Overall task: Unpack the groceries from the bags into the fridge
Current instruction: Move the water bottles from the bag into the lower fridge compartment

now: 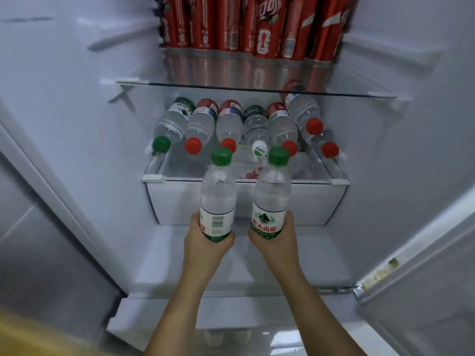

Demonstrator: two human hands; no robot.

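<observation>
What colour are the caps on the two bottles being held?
Both caps, left bottle's and right bottle's, are green, clear in the head view.

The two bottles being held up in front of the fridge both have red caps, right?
No: the head view shows green caps, not red, on the left bottle and the right bottle held up in front of the fridge.

A grey panel [38,240] stands left, above a blurred yellow patch [33,337].
</observation>
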